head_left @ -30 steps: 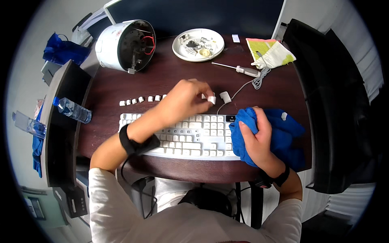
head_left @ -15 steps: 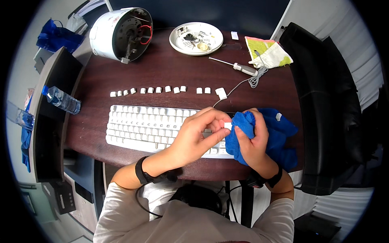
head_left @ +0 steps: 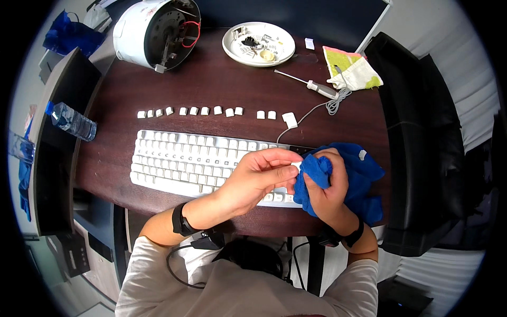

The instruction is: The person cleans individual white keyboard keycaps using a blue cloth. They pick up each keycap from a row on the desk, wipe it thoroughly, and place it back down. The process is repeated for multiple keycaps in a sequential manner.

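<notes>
My left hand [head_left: 259,177] pinches a small white keycap [head_left: 297,166] between thumb and fingertips. Bunched in my right hand [head_left: 331,186] is a blue cloth [head_left: 356,174], pressed against the keycap's right side. Most of the keycap is hidden by fingers and cloth. Both hands hover over the right part of a white keyboard [head_left: 171,165], which they partly cover. Behind it, several loose white keycaps [head_left: 204,111] lie in a spaced row, and a larger one [head_left: 289,120] ends the row on the right. A small white tag [head_left: 362,155] shows on the cloth.
A grey cable [head_left: 311,112] runs from the keyboard to a coil near a screwdriver [head_left: 322,90] and a yellow-green cloth [head_left: 355,68]. Farther back stand a white dish [head_left: 230,50] of small parts and an opened white appliance [head_left: 134,34]. A water bottle [head_left: 74,122] is at left.
The left fingers have shifted their grip, and the keycap is now more covered by the cloth and fingertips. The whole view has tilted slightly; the row and keyboard stay in place.
</notes>
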`<move>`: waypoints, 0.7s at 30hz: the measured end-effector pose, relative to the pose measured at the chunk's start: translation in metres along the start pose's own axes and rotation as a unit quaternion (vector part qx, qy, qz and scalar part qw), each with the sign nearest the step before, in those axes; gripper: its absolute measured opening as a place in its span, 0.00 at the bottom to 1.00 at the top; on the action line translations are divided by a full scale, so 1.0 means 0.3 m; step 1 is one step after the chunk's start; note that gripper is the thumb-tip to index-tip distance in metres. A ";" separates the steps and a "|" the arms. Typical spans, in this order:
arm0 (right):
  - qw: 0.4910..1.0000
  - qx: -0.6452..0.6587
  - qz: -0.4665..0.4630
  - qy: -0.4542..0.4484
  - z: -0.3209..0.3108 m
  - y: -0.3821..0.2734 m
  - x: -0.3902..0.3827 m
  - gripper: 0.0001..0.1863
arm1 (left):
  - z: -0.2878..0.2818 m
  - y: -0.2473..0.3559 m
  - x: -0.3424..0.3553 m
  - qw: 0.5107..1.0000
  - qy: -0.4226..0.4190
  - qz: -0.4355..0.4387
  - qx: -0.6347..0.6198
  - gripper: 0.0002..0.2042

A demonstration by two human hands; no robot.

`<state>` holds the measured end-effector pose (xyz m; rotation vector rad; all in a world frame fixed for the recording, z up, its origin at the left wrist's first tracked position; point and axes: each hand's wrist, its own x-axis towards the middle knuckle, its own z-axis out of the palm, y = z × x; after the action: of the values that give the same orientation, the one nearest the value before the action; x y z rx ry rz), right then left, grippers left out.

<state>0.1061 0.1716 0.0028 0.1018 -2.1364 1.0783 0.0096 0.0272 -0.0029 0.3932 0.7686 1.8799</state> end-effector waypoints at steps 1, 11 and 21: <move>1.000 -0.006 -0.002 -0.004 -0.001 0.005 -0.004 0.13 | 0.002 0.000 -0.002 1.000 0.011 0.008 0.022 0.09; 0.999 -0.042 -0.012 -0.020 -0.003 0.003 -0.010 0.15 | 0.025 -0.005 -0.036 0.982 0.035 0.060 0.175 0.07; 0.999 -0.032 -0.023 -0.036 -0.003 0.004 -0.010 0.16 | 0.023 -0.001 -0.035 0.983 0.033 0.074 0.166 0.06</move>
<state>0.1083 0.1721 0.0004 0.1599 -2.2200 0.9929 0.0182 0.0200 0.0027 0.6143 1.1310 1.9097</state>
